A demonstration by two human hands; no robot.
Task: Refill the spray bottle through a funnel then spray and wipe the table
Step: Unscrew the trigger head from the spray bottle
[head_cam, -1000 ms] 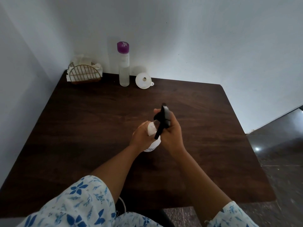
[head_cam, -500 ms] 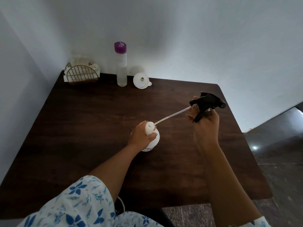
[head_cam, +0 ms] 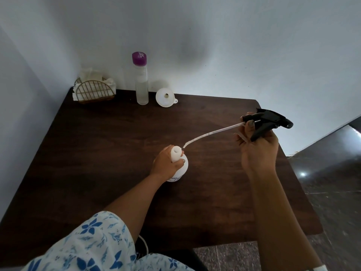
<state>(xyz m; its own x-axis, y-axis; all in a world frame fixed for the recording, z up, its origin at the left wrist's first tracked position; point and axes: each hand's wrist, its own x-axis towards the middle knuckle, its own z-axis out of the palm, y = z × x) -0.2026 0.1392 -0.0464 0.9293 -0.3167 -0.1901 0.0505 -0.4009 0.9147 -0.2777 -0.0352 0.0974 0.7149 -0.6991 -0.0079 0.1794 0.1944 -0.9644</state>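
While my left hand (head_cam: 166,163) wraps around the neck of the white spray bottle (head_cam: 180,166), the bottle stands upright near the middle of the dark wooden counter (head_cam: 101,145), its round mouth open and uncapped. My fingers are closed on it just below the opening, with the thumb on the near side.

My right hand (head_cam: 257,145) is raised to the right of the bottle and grips the black trigger head (head_cam: 268,122), fingers curled around its collar and trigger. The nozzle points out to the right, beyond the counter's far right corner. From the head a thin pale dip tube (head_cam: 213,133) slants down and to the left; its lower tip hangs just beside the bottle's mouth, outside it, and I cannot tell whether it touches the rim.

At the far edge of the counter, against the pale wall (head_cam: 234,45), a tall clear bottle with a purple cap (head_cam: 141,79) stands upright, with clear liquid in its lower part. Just to its right a white funnel (head_cam: 165,97) lies on its side, the wide mouth facing me, its small tab sticking out to the right. In the far left corner sits a gold wire holder (head_cam: 93,92) filled with white napkins (head_cam: 91,77).

My blue-flowered white sleeve (head_cam: 88,241) covers the near left of the view, and dark glossy floor tiles (head_cam: 332,173) show to the right of the counter.
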